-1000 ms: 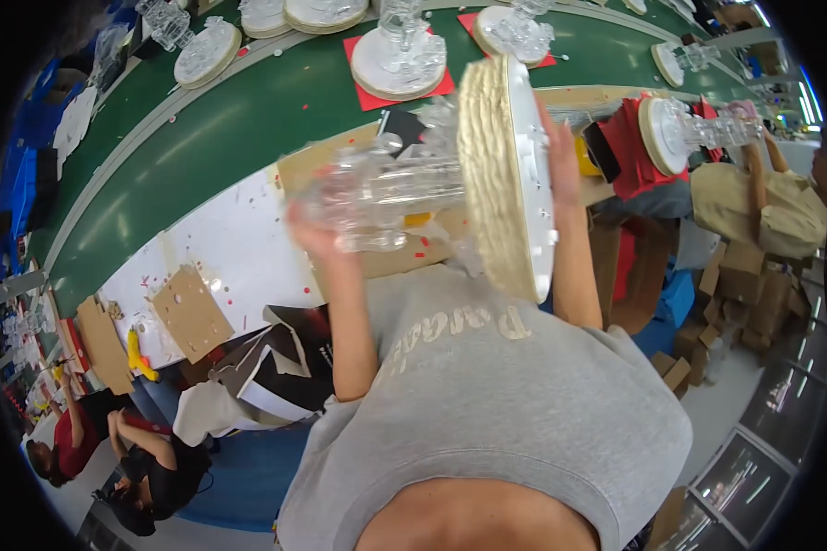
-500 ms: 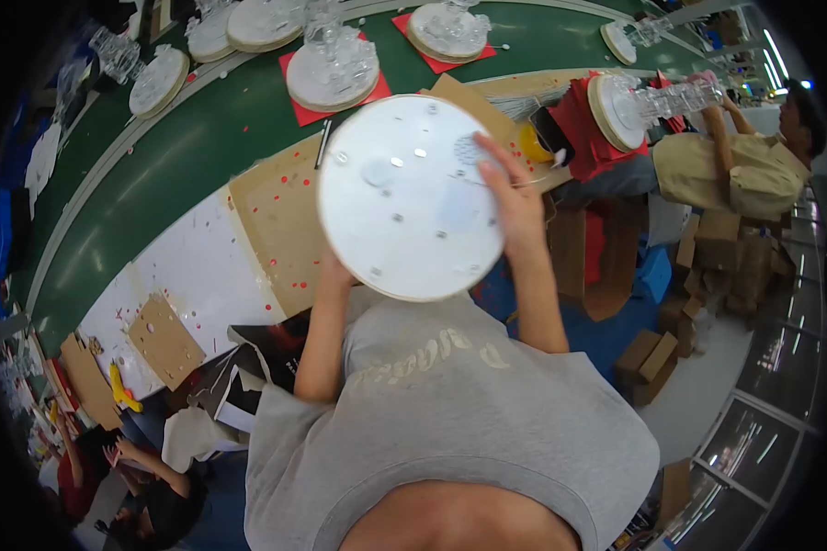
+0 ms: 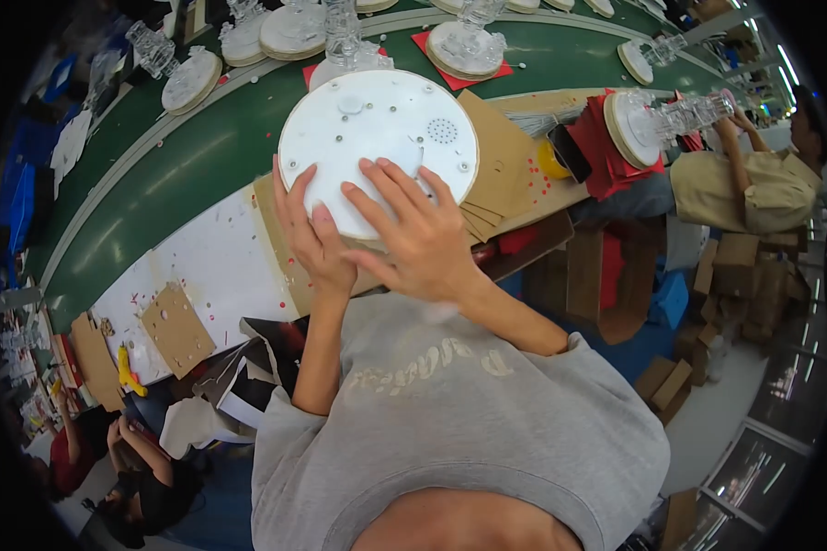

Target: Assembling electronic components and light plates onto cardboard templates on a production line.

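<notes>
A white round base (image 3: 377,138) with screws around its face, a patch of small round holes and a thin beige rim is tilted toward me above the workbench. My left hand (image 3: 320,248) grips its lower left edge, with fingers lying over the face. Across the lower face lies my right hand (image 3: 418,225), its fingers spread and its thumb pointing toward the left hand. Below the right hand is a small pale blur that I cannot make out. The underside of the base is hidden.
Brown cardboard sheets (image 3: 501,151) lie on the bench, right of the base. A green conveyor belt (image 3: 220,138) carries several white bases with clear ornaments. A yellow tape roll (image 3: 551,161) stands near red sheets (image 3: 606,165). A co-worker (image 3: 744,174) handles a clear ornament at right.
My right hand has left the right rim and now lies spread over the lower face. My left hand's fingers have come onto the face. The base has moved left and turned.
</notes>
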